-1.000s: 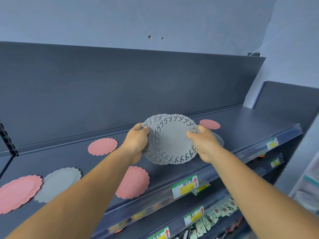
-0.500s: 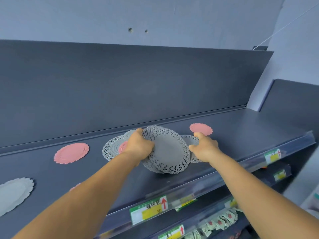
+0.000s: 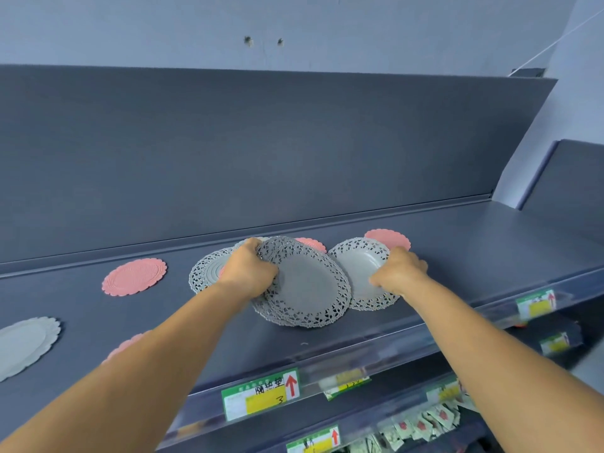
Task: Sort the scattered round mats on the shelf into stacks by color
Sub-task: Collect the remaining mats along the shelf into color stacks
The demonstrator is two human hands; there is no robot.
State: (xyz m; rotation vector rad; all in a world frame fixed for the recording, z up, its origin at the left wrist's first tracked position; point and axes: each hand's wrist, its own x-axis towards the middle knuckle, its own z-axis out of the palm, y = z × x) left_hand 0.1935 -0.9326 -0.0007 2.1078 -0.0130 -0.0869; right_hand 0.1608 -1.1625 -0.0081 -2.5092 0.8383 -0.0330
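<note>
My left hand (image 3: 250, 271) grips the upper edge of a stack of grey lace mats (image 3: 307, 287), tilted with its lower edge on the dark shelf (image 3: 474, 243). My right hand (image 3: 398, 273) pinches the right edge of another grey lace mat (image 3: 358, 266) lying beside the stack. A further grey lace mat (image 3: 206, 273) lies behind my left hand. Pink mats lie at the left (image 3: 134, 276), behind the stack (image 3: 312, 244) and behind the right hand (image 3: 387, 237). A plain grey mat (image 3: 24, 344) sits far left, and a pink mat (image 3: 125, 346) peeks out beside my left forearm.
The shelf's tall back panel (image 3: 261, 152) rises behind the mats. A clear front rail carries price labels (image 3: 261, 395). Lower shelves hold small packets (image 3: 425, 426). The shelf's right end meets another panel (image 3: 562, 178).
The grey stack came down from in front of me onto the shelf. My right hand let go of it and moved right onto the neighbouring grey lace mat.
</note>
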